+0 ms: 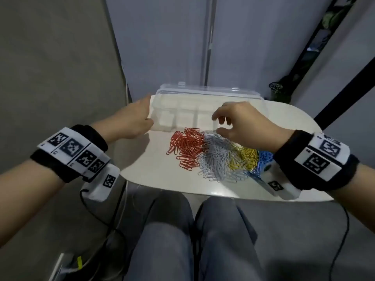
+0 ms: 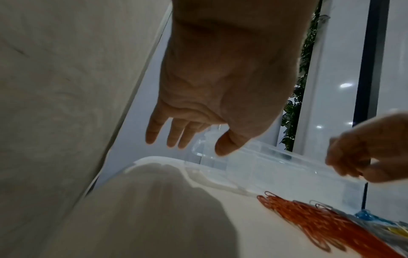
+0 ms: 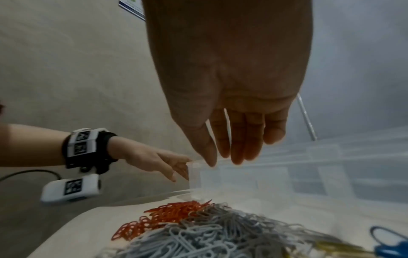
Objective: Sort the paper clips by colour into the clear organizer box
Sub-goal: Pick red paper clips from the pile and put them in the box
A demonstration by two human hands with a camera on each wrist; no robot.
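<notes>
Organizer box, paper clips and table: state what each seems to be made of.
Organizer box: clear, glossy hard plastic; the table shows through its walls and dividers.
Red paper clips, grey paper clips, yellow paper clips and blue paper clips: bent wire with a coloured, matt-looking coating, probably vinyl over metal.
Table: white, smooth, slightly shiny top; laminate or plastic, hard to tell.

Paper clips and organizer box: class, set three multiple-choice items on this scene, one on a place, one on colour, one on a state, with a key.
1. Where do the red paper clips lie?
A. left end of the pile
B. inside the box
C. on the floor

2. Which colour lies between the red and yellow clips?
A. green
B. grey
C. black

3. The clear organizer box is:
A. lid shut
B. full of clips
C. open, compartments bare

Key: A, red sits leftmost on the table; B, grey clips lie between; C, lid raised, nothing inside.
</notes>
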